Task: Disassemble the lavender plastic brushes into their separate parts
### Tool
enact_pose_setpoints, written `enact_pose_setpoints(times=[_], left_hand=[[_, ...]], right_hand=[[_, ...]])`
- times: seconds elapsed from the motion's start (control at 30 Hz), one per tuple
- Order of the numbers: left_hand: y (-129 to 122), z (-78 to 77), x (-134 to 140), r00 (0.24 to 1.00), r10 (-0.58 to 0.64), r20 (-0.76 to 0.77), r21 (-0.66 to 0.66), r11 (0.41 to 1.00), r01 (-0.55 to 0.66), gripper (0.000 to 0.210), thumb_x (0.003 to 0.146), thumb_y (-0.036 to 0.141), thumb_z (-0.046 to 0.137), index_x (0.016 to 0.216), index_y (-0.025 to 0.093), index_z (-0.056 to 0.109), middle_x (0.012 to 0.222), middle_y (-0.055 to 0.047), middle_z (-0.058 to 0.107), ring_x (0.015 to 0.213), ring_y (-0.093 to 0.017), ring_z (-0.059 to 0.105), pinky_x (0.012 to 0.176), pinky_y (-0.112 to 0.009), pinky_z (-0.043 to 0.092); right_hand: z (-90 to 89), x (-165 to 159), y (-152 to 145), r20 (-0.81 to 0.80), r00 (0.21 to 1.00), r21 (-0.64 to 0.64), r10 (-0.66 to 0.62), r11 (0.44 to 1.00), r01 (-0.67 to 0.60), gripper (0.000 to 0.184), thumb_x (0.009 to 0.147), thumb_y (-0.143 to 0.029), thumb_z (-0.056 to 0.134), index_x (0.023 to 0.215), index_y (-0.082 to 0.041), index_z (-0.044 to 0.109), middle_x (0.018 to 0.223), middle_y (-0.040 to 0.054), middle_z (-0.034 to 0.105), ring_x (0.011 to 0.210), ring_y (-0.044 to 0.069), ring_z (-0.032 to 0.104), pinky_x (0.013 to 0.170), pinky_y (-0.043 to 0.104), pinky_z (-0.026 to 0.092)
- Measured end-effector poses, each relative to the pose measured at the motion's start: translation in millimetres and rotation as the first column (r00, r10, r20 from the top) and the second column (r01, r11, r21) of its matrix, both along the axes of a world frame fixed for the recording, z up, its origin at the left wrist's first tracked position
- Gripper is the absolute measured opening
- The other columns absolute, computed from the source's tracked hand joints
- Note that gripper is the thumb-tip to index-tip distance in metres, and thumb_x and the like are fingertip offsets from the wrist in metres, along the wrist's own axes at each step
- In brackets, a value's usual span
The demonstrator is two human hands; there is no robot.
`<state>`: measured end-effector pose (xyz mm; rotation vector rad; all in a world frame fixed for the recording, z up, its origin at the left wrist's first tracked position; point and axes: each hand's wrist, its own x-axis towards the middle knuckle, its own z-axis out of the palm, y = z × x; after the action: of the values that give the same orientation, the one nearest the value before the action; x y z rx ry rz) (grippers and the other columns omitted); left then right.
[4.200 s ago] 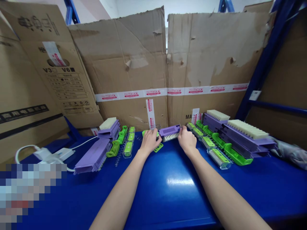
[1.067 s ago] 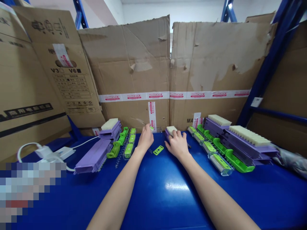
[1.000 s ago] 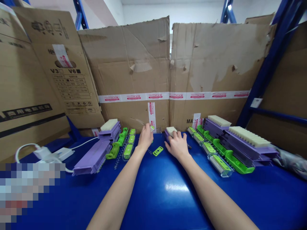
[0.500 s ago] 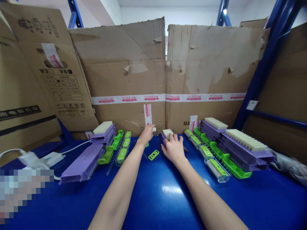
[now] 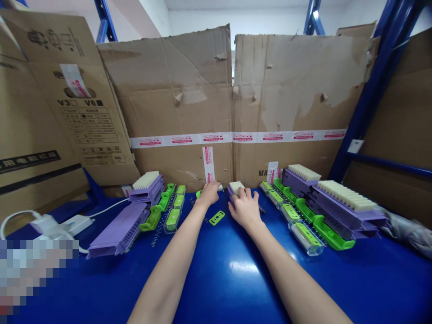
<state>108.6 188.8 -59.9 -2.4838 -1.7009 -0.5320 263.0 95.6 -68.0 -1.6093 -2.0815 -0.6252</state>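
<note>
My left hand (image 5: 209,193) is at the back of the table, its fingers bent down and close together beside a small whitish piece (image 5: 220,187). What lies under those fingers is hidden. My right hand (image 5: 245,208) is wrapped over a small purple block (image 5: 231,193) topped with cream bristles (image 5: 236,185). Between my forearms lies a flat green plate (image 5: 217,218) with slots. Part of another green piece (image 5: 198,194) and a thin spring (image 5: 205,220) show next to my left wrist. A dark, thin object (image 5: 262,210) lies just right of my right hand.
Purple housings (image 5: 116,229), green brackets (image 5: 151,219) and clear green-topped cases (image 5: 173,218) line the left. On the right stand more bristle-topped purple housings (image 5: 351,211), green brackets (image 5: 332,236) and clear cases (image 5: 308,240). Cardboard (image 5: 182,103) walls the back. A white power strip (image 5: 78,226) lies left.
My left hand has shifted slightly right and its stretched fingers have bent down by the whitish piece. My right hand stays on the purple block.
</note>
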Motion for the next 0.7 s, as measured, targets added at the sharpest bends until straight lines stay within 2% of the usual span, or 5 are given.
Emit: enact_pose_setpoints(times=[0.13, 0.27, 0.43, 0.57, 0.7], left_hand=[[-6.8, 15.0, -0.5, 0.999, 0.04, -0.033, -0.032, 0.999, -0.041, 0.037, 0.08, 0.005, 0.041, 0.109, 0.018, 0.062, 0.118, -0.011, 0.062, 0.119, -0.022, 0.052, 0.102, -0.037, 0.04], [-12.5, 25.9, -3.3, 0.995, 0.082, -0.054, -0.076, 0.993, -0.086, 0.035, 0.082, 0.011, 0.044, 0.111, 0.022, 0.059, 0.122, -0.009, 0.061, 0.12, -0.024, 0.052, 0.101, -0.041, 0.04], [-14.8, 25.0, -6.5, 0.987, 0.153, -0.041, -0.15, 0.976, -0.157, 0.033, 0.085, 0.024, 0.046, 0.117, 0.02, 0.056, 0.119, -0.013, 0.063, 0.114, -0.028, 0.057, 0.095, -0.042, 0.044], [-11.1, 23.3, -8.2, 0.981, 0.191, -0.009, -0.196, 0.962, -0.19, 0.033, 0.089, 0.024, 0.037, 0.114, 0.021, 0.059, 0.118, -0.012, 0.065, 0.113, -0.025, 0.059, 0.093, -0.038, 0.045], [-8.6, 27.9, -11.1, 0.98, 0.201, 0.008, -0.241, 0.951, -0.193, 0.031, 0.085, 0.026, 0.044, 0.109, 0.022, 0.062, 0.118, -0.01, 0.065, 0.113, -0.025, 0.058, 0.093, -0.036, 0.045]], right_hand=[[0.8, -0.1, 0.4, -0.01, 1.0, -0.009, -0.002, 1.0, 0.002, 0.032, 0.088, -0.038, 0.045, 0.098, -0.017, 0.067, 0.11, 0.016, 0.056, 0.102, 0.03, 0.042, 0.085, 0.048, 0.03], [1.7, -0.2, 0.0, -0.019, 1.0, -0.022, -0.01, 1.0, 0.01, 0.033, 0.089, -0.038, 0.044, 0.099, -0.017, 0.067, 0.11, 0.0166, 0.055, 0.102, 0.031, 0.042, 0.085, 0.047, 0.029], [1.6, -0.1, 0.0, -0.024, 1.0, -0.009, -0.009, 1.0, 0.009, 0.032, 0.088, -0.037, 0.045, 0.097, -0.017, 0.067, 0.109, 0.016, 0.056, 0.102, 0.03, 0.042, 0.085, 0.047, 0.029], [0.9, 0.6, 1.2, -0.026, 1.0, 0.003, -0.01, 1.0, 0.01, 0.031, 0.088, -0.037, 0.045, 0.096, -0.017, 0.068, 0.109, 0.0161, 0.057, 0.101, 0.03, 0.043, 0.084, 0.047, 0.029], [0.9, 0.8, 1.7, -0.031, 0.999, 0.006, -0.01, 1.0, 0.01, 0.031, 0.088, -0.036, 0.045, 0.095, -0.017, 0.068, 0.109, 0.0163, 0.057, 0.101, 0.031, 0.043, 0.084, 0.048, 0.03]])
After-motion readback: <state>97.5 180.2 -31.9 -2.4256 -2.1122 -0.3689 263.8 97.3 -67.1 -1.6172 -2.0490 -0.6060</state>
